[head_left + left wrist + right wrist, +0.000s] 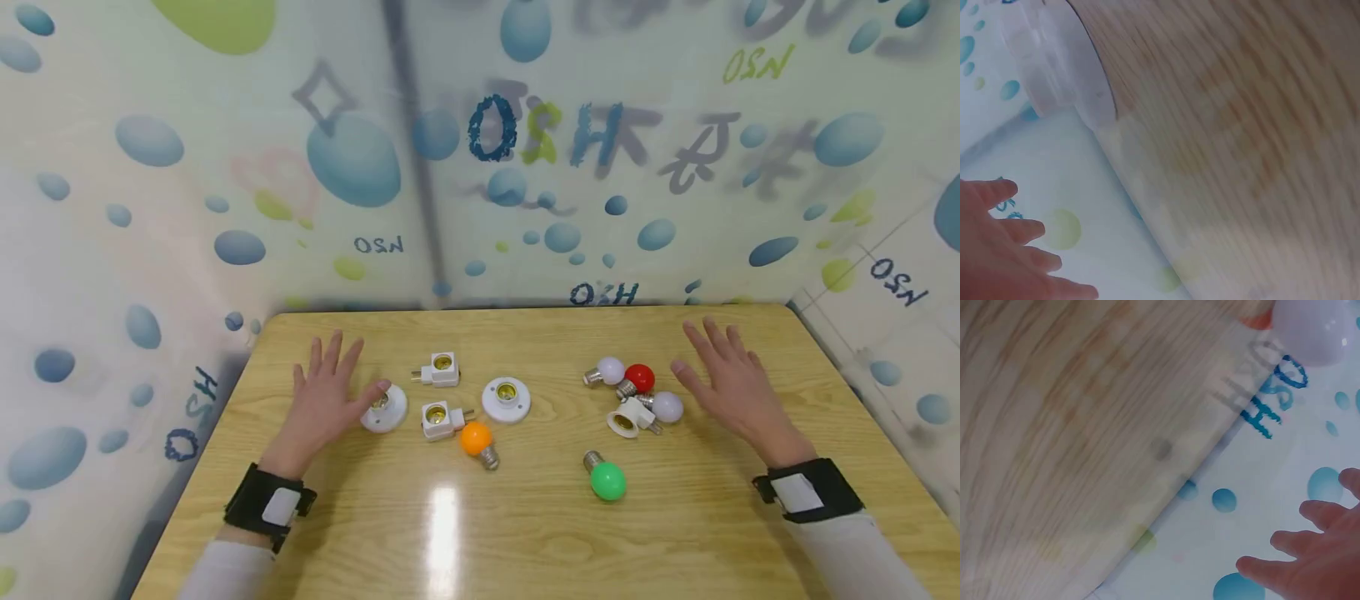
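Note:
My left hand (pixel 326 404), fingers spread, is over the table's left side. Its thumb covers part of a round white lamp holder (pixel 388 414); whether they touch, I cannot tell. The left wrist view shows this lamp holder (pixel 1085 69) close up. On the right, my other hand (pixel 731 387) is spread, holding nothing. Left of it cluster a red bulb (pixel 641 377), white bulbs (pixel 611 370) (pixel 667 407) and a white plug-in socket (pixel 632 417). A white bulb (pixel 1313 331) fills the right wrist view's top corner.
Between the hands are another round lamp holder (pixel 506 411), two plug-in sockets (pixel 447 375) (pixel 435 429), an orange bulb (pixel 476 438) and a green bulb (pixel 607 482). The wooden table (pixel 525 533) ends at a patterned curtain (pixel 465 225) behind.

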A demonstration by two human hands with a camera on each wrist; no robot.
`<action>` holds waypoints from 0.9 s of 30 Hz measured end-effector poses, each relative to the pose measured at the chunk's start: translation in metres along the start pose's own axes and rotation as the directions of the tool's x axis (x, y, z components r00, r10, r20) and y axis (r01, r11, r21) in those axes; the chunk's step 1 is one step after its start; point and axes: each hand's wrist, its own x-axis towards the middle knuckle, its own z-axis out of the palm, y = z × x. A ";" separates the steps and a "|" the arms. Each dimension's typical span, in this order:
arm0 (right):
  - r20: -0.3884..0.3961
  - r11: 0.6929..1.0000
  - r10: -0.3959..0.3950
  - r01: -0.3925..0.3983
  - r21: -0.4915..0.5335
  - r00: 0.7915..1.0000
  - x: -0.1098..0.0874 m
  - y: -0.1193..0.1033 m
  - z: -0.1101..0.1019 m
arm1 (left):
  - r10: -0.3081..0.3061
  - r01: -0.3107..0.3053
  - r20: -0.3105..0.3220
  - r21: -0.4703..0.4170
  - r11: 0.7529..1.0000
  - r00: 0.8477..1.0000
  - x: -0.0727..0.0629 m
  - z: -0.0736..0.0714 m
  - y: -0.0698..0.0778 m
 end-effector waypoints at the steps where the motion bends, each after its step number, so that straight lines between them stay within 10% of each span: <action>1: 0.003 1.000 -0.004 0.004 0.020 1.000 -0.001 -0.003 0.000 | 0.018 -0.018 -0.020 -0.009 1.000 1.000 -0.001 0.001 0.002; 6: 0.012 0.988 -0.035 0.032 0.150 0.999 -0.007 -0.025 -0.004 | 0.144 -0.147 -0.110 -0.018 0.989 0.984 -0.007 0.004 0.015; 14: 0.068 0.977 -0.064 0.048 0.209 0.996 -0.018 -0.062 -0.009 | 0.301 -0.300 -0.082 0.022 0.954 0.950 -0.018 0.012 0.040; 27: 0.108 0.968 -0.119 0.091 0.233 0.987 -0.032 -0.101 -0.001 | 0.353 -0.356 0.044 0.131 0.925 0.934 -0.019 0.029 0.063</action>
